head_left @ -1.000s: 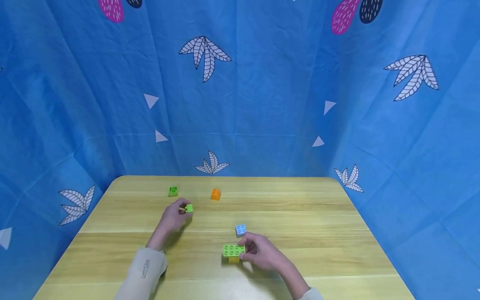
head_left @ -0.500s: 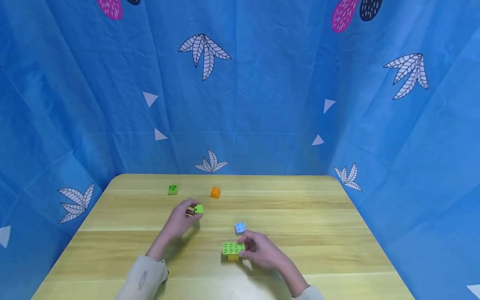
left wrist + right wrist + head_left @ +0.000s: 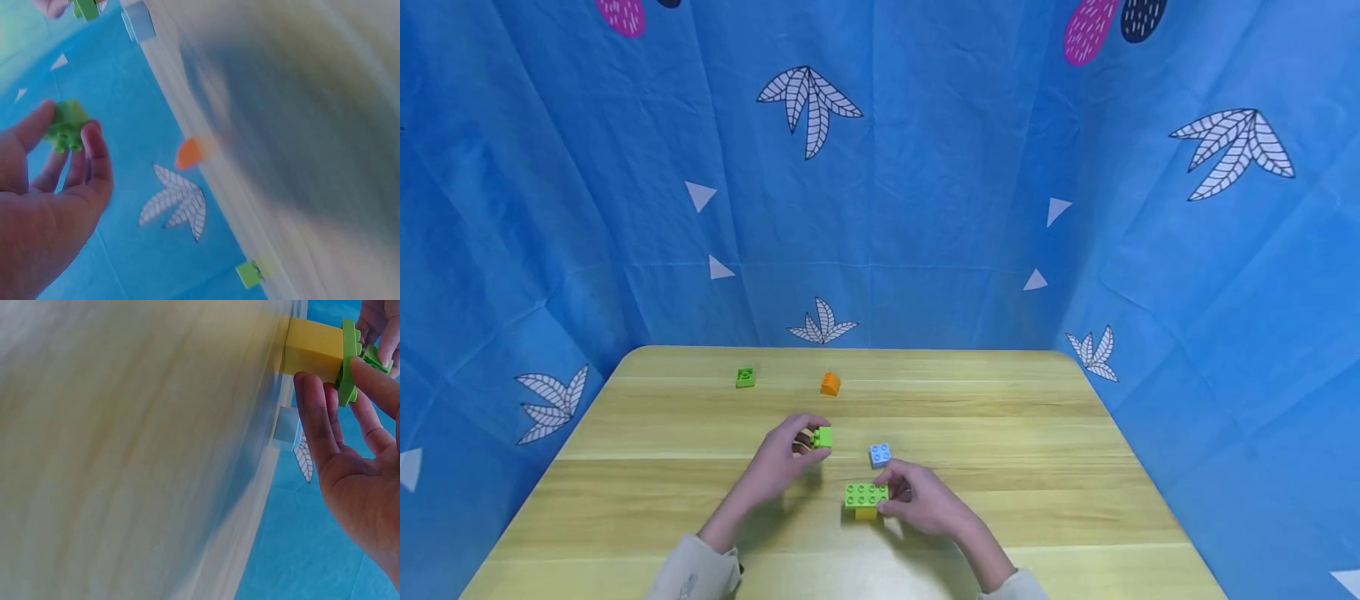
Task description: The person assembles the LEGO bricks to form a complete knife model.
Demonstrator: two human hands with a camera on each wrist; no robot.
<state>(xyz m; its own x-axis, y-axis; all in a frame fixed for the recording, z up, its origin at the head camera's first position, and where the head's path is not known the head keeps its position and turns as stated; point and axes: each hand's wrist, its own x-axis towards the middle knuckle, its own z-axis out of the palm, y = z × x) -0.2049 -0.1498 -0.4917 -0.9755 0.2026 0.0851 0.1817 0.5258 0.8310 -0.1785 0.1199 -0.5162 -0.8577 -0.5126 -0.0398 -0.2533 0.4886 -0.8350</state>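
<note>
My left hand (image 3: 782, 458) pinches a small green toy brick (image 3: 822, 437) between thumb and fingertips, above the table. In the left wrist view this brick (image 3: 69, 119) is turned with its studs toward the palm. My right hand (image 3: 921, 500) grips the right end of a flat green brick plate (image 3: 861, 495) with rows of studs on top. Beneath the plate is a yellow brick (image 3: 866, 513), and the right wrist view shows this yellow block (image 3: 314, 349) standing on the table. Just behind the right fingers lies a light blue brick (image 3: 880, 454), studs up.
Toward the back of the wooden table (image 3: 1000, 417) lie an orange brick (image 3: 831, 383) with a sloped side and another green brick (image 3: 745, 377) farther left. A blue patterned cloth (image 3: 925, 208) hangs behind the table and along both sides.
My left hand has moved right and nearer to the right hand with the green brick between its fingers. The right hand and the plate on the yellow brick have stayed in place.
</note>
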